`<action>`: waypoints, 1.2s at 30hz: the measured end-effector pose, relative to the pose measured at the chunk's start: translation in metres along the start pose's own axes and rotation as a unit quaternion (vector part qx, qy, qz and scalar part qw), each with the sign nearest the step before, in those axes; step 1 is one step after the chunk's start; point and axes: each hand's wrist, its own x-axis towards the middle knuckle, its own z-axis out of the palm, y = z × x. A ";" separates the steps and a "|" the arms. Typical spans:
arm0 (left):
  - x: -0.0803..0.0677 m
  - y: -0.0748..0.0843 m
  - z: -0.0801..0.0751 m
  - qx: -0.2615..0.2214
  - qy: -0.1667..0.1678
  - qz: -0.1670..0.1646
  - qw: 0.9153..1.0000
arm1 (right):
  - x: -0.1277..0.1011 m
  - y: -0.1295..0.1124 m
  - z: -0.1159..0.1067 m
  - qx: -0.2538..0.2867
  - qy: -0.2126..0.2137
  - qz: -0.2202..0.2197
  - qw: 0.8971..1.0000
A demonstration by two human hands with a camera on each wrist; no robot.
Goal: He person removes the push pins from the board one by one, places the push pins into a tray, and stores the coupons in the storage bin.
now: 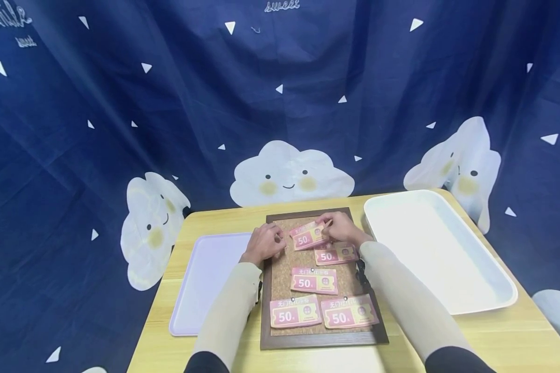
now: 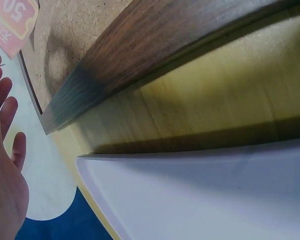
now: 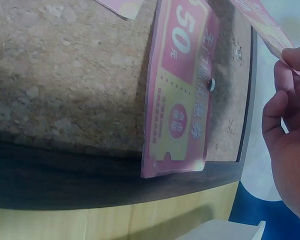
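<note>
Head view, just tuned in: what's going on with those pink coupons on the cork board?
A person works at the wood-framed cork board on the yellow table. The right hand pinches the topmost pink 50 coupon; the left hand rests at the board's left edge, what it holds unclear. Four more pink coupons lie on the cork. A lilac tray and a white tray flank the board.

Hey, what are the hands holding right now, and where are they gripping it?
The right hand pinches the top pink 50 coupon at its right edge, over the cork board. The left hand sits by the coupon's left end; whether it holds anything cannot be told.
</note>
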 end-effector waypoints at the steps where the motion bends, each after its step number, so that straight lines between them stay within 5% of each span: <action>1: 0.000 -0.001 0.000 0.001 -0.001 0.001 1.000 | 0.000 0.000 -0.001 -0.006 0.003 -0.005 1.000; 36: -0.008 -0.026 -0.012 0.006 -0.028 -0.040 0.999 | -0.004 0.008 -0.039 -0.060 0.057 0.002 0.997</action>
